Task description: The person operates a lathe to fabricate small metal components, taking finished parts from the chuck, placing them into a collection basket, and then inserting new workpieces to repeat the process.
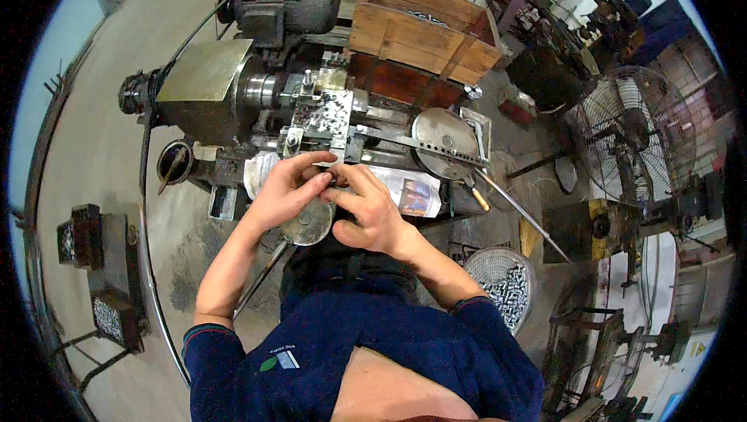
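Both of my hands meet close in front of a small lathe (320,118), fingertips together. My left hand (282,192) is closed in a pinch, and my right hand (367,205) curls its fingers toward the same spot. Something small and dark shows between the fingertips, but the fingers mostly cover it and its kind is unclear. Below the hands lies a round metal pan (310,229) with a long handle, partly hidden by them. A printed paper sheet (405,190) lies just right of my right hand.
A motor (288,5) and a wooden crate (420,36) stand behind the lathe. Right of it sits a round metal lid (445,132). A basket (476,265) of small metal cylinders is at lower right, near my elbow. A large fan (634,126) stands farther right; a bucket (173,159) is left.
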`<state>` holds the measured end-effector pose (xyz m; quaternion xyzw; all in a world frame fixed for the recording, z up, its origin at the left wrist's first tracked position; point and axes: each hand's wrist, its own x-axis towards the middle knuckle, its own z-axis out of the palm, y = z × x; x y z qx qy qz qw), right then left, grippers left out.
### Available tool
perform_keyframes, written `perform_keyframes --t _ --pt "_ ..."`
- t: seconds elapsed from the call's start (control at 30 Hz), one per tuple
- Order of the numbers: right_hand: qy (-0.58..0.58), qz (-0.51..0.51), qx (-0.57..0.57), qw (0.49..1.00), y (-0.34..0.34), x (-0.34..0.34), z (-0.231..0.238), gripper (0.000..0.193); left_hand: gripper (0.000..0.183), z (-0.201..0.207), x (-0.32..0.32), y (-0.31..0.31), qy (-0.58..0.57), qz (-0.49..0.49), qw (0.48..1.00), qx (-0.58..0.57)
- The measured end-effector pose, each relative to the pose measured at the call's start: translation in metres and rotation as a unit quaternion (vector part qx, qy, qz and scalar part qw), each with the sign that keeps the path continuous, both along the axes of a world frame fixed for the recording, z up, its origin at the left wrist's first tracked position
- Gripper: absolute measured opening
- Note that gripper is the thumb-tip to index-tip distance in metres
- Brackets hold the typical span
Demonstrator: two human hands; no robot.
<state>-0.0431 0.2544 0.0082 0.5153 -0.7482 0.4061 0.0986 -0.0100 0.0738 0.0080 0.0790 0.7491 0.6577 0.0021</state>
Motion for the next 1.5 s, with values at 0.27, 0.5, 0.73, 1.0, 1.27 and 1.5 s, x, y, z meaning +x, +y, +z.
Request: perform_keyframes --t 0.27,0.5,0.73,1.0,1.27,1.5 --pt "0.018 0.106 0.094 0.990 -0.020 -0.018 -0.002 0.034 0.047 0.005 0.012 -0.029 0.000 -0.057 0.996 -0.064" --pt "0.069 0.194 0.162 0.965 -0.049 -0.034 0.017 0.033 0.052 0.010 0.016 -0.058 -0.017 -0.065 0.997 -0.041" --pt "0.187 0.053 0.253 0.948 -0.116 -0.107 0.015 0.025 0.048 -0.005 0.080 -0.181 -0.031 0.230 0.951 -0.205" --pt "0.190 -0.081 0.388 0.898 -0.173 -0.156 -0.021 0.019 0.042 -0.048 0.219 -0.253 -0.198 0.367 0.749 -0.514" --pt "0.102 -0.082 0.345 0.929 -0.177 -0.160 -0.032 0.024 0.048 -0.103 0.222 -0.233 -0.181 0.470 0.739 -0.446" --pt "0.044 -0.093 0.385 0.917 -0.185 -0.159 -0.019 0.021 0.041 -0.122 0.234 -0.251 -0.154 0.450 0.675 -0.564"
